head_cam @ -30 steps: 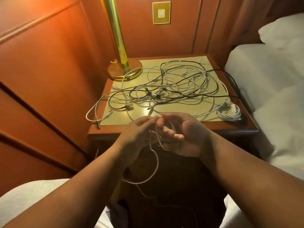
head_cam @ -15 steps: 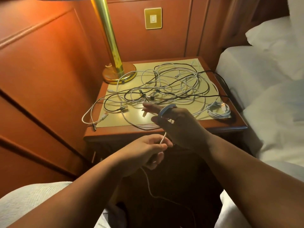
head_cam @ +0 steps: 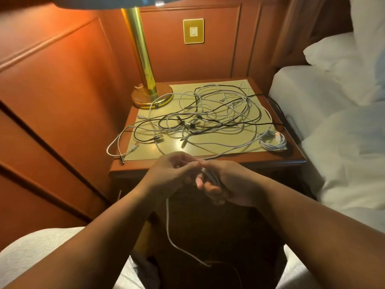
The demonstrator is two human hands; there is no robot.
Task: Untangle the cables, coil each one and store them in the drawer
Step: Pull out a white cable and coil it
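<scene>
A tangle of white and black cables (head_cam: 210, 115) lies spread over the nightstand top (head_cam: 295, 158). One small white coil (head_cam: 271, 140) rests at the front right corner. In front of the nightstand my two hands meet over one white cable (head_cam: 167, 224). My right hand (head_cam: 225, 182) holds several loops of it wound round its fingers. My left hand (head_cam: 173, 172) pinches the same cable beside those loops. The free length hangs down below my hands toward the dark floor. Another stretch runs from my hands back up onto the tabletop. The drawer front is in shadow behind my hands.
A brass lamp (head_cam: 145, 80) stands at the back left corner of the nightstand. A wood-panelled wall (head_cam: 52, 101) closes the left side. A bed with white linen (head_cam: 343, 132) lies to the right. A brass wall switch (head_cam: 193, 31) is behind.
My left hand has risen from below to meet my right hand. My right hand has come back from over the tabletop toward me, with the loops still round its fingers.
</scene>
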